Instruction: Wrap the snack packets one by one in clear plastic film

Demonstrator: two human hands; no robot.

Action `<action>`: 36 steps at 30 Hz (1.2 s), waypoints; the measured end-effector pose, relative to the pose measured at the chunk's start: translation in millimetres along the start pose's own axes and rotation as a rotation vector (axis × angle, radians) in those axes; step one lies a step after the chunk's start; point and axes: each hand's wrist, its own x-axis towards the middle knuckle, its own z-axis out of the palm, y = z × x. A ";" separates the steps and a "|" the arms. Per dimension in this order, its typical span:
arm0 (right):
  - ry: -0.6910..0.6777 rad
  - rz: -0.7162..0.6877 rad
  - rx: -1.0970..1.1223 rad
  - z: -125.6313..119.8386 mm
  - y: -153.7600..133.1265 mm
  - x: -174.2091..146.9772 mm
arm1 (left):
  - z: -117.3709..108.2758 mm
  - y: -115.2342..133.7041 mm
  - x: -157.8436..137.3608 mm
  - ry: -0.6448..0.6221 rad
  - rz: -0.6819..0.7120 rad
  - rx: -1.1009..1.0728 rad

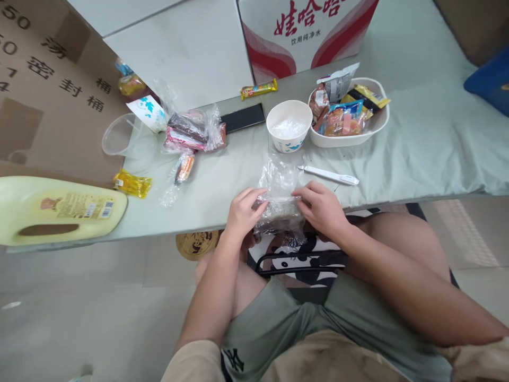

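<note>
At the table's front edge, a crinkled clear plastic bag point(280, 178) is stretched between my two hands, its lower part hanging over the edge. My left hand point(245, 212) pinches its left side with thumb and fingers. On the other side my right hand point(322, 209) grips it with bent fingers. Just beyond the right hand lies a slim white tool point(330, 174) with a thin pointed tip. Behind the bag stands a white paper cup point(290, 142) with blue leaf prints and crumpled clear plastic inside.
A white oval bowl point(342, 140) holds several packaged snacks. Left of it are a black phone point(244, 118), a yellow-wrapped bar point(259, 89), a pile of wrapped snacks point(191, 130) and a clear plastic tub point(117, 138). A large yellow jug point(91, 212) lies left, and boxes line the back.
</note>
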 end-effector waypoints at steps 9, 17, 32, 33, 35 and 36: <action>-0.055 -0.044 0.641 -22.5 -14.7 -3.8 | -2.4 20.9 -1.2 -0.112 0.057 -0.276; -0.262 0.229 0.972 -18.2 -12.1 4.2 | 5.2 17.6 3.2 0.042 -0.458 -0.838; -0.275 0.441 0.902 -17.3 -14.1 4.9 | 12.8 19.9 11.0 -0.105 -0.528 -0.900; -0.253 0.438 0.905 -17.0 -14.3 4.1 | 11.6 20.2 11.4 -0.147 -0.545 -0.941; -0.221 0.435 0.914 -16.5 -14.2 3.1 | 9.6 19.3 12.3 -0.248 -0.594 -0.981; -0.213 0.437 0.912 -16.3 -13.9 2.9 | 9.1 18.3 12.5 -0.289 -0.618 -0.970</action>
